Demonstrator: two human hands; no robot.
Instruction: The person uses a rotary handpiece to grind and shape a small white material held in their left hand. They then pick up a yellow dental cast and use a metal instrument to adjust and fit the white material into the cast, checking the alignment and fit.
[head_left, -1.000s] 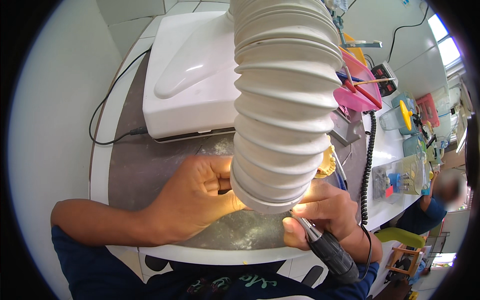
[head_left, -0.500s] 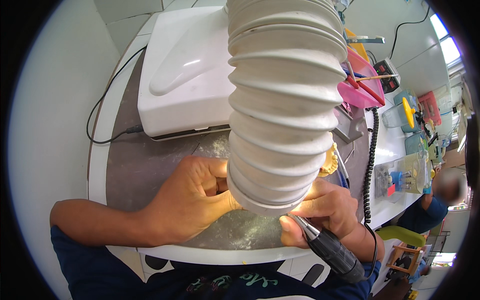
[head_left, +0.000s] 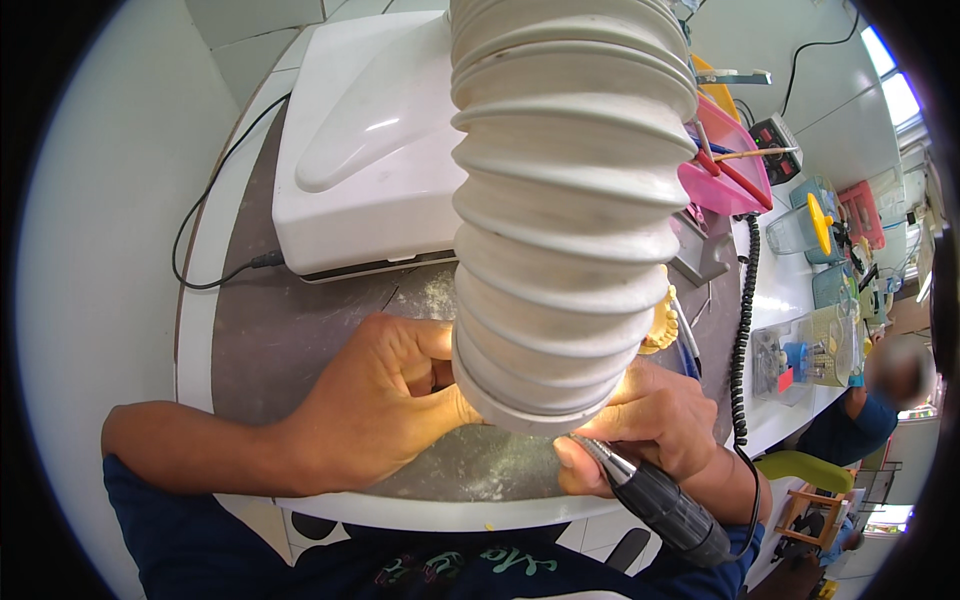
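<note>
A wide, ribbed white hose (head_left: 565, 220) hangs down over the middle of the bench and covers the spot between my hands. My left hand (head_left: 385, 400) is closed, thumb and fingers reaching behind the hose's lower end; whatever they pinch is hidden. In my right hand (head_left: 650, 420) is a black and silver rotary handpiece (head_left: 665, 505), its metal nose pointing up and left under the hose mouth. The handpiece's tip is out of sight. Just beyond my right hand stands a yellowish dental model (head_left: 660, 325), partly covered by the hose.
Pale dust lies on the grey bench mat (head_left: 290, 370). A white machine housing (head_left: 370, 150) fills the back left. At the right are a coiled black cord (head_left: 743, 340), a pink tray (head_left: 725, 165) of tools and a clear box (head_left: 785, 355) of burs. Another person (head_left: 850, 420) sits farther right.
My right thumb and the handpiece's nose have shifted slightly left. The hose's lower end has moved a little in the picture. My left hand stays nearly still.
</note>
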